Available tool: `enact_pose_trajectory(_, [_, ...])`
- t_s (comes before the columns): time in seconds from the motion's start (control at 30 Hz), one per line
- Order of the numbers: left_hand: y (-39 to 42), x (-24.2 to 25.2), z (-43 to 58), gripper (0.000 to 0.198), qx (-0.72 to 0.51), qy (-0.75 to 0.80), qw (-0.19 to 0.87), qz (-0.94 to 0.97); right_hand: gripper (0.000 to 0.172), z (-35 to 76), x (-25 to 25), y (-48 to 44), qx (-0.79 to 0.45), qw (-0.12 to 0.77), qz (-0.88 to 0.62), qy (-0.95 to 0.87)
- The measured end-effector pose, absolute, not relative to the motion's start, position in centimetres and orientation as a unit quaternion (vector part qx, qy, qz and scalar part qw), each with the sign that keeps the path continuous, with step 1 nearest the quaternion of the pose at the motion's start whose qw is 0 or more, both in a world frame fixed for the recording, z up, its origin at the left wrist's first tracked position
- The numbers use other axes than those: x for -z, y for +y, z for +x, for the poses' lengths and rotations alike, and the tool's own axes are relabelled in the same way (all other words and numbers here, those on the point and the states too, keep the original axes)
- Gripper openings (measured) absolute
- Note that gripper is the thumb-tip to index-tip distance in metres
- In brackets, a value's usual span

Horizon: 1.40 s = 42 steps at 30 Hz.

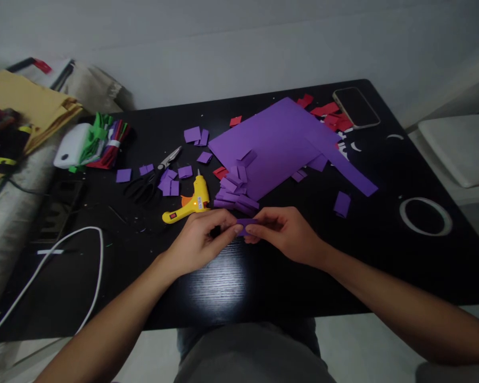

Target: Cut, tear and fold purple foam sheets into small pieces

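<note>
Between my two hands, over the front half of the black table, is a small purple paper piece (246,225). My left hand (201,236) pinches its left end between thumb and fingers. The right end is pinched in my right hand (289,234). Just beyond the fingers lies a pile of folded purple paper pieces (235,189), partly on a large purple sheet (279,143). A yellow glue gun (191,202) rests close to my left hand. Farther left are black-handled scissors (155,173) among more small purple pieces (170,183).
A phone (356,106) and red paper scraps (333,117) lie at the back right. Near the right edge is a white ring (425,216). A purple strip (349,170) crosses the sheet's corner. Bundled coloured strips (107,143) and a white cable (99,255) occupy the left.
</note>
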<state>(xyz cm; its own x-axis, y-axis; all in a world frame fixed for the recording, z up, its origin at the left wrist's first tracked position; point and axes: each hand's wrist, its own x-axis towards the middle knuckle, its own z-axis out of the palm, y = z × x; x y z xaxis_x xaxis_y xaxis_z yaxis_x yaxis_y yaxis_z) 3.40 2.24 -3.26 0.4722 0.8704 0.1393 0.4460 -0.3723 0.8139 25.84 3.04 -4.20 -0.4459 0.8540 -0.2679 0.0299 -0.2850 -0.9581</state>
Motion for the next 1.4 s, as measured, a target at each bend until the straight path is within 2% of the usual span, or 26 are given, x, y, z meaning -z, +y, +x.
enact_pose_trajectory(0.43, [2.1,2.9,3.3,0.012,-0.309,0.397,0.346,0.792,0.025,25.8,4.4,2.9,-0.665,0.288,-0.425,-0.542])
enact_pose_trajectory(0.67, [2.3,3.1,3.5,0.021,-0.321,0.436,0.329,0.774,0.033,25.7,4.6,3.1,-0.680,0.286,-0.420,-0.529])
enact_pose_trajectory(0.87, [2.5,3.0,3.3,0.026,-0.257,0.437,0.362,0.782,0.029,25.7,4.5,2.9,-0.672,0.277,-0.414,-0.548])
enact_pose_trajectory(1.03, [2.4,3.0,3.0,0.026,-0.247,0.431,0.370,0.785,0.025,25.7,4.9,2.9,-0.680,0.285,-0.409,-0.538])
enact_pose_trajectory(1.4, [2.5,2.8,3.1,0.027,-0.241,0.413,0.323,0.817,0.034,25.8,4.5,3.3,-0.671,0.295,-0.417,-0.537])
